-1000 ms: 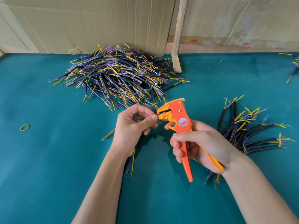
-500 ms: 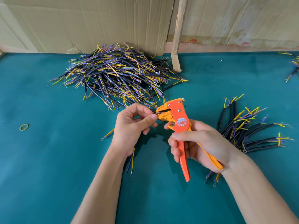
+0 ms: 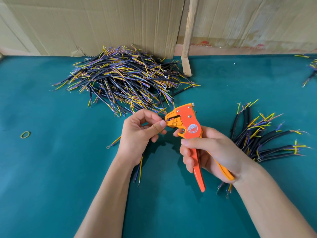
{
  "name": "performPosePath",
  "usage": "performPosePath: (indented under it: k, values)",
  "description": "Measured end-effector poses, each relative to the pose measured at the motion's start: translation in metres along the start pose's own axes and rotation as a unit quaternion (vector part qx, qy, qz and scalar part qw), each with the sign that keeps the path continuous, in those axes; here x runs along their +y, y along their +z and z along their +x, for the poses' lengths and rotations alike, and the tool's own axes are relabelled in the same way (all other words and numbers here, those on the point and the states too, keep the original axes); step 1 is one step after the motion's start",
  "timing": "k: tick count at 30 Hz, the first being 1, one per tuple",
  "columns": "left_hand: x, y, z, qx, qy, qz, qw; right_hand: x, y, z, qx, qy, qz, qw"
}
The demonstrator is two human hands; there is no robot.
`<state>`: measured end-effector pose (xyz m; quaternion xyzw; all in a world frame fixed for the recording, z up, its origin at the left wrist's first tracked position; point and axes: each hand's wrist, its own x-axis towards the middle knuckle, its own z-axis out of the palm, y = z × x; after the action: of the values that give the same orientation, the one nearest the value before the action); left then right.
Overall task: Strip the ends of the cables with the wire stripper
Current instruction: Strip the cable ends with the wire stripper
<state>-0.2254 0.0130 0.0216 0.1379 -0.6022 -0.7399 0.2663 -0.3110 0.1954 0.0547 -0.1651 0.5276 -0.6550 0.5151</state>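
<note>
Currently, left hand [image 3: 137, 136] pinching one cable [image 3: 139, 166], right hand [image 3: 212, 152] gripping one wire stripper [image 3: 190, 127], two cable piles.

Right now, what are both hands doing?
Left hand: pinching a cable end at the stripper's mouth.
Right hand: gripping the wire stripper handles.
</note>
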Motion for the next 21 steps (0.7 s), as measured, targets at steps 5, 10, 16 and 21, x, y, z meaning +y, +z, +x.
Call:
performPosePath:
  k: [5, 10, 16, 21]
  values:
    - [-0.001, 0.001, 0.001, 0.006, 0.005, 0.009, 1.0, 0.006, 0.004, 0.007, 0.045, -0.016, 0.017, 0.999]
    - [-0.003, 0.0, 0.001, 0.006, -0.001, -0.004, 1.0, 0.002, 0.001, 0.005, 0.048, -0.037, 0.014, 0.998]
    - [-0.003, 0.0, 0.001, 0.014, 0.005, -0.005, 1.0, -0.001, -0.009, 0.004, 0.046, -0.049, 0.056, 0.996]
    - [-0.006, 0.003, 0.0, 0.002, 0.001, 0.038, 0.999, 0.0, -0.013, 0.007, 0.07, -0.063, 0.116, 0.989]
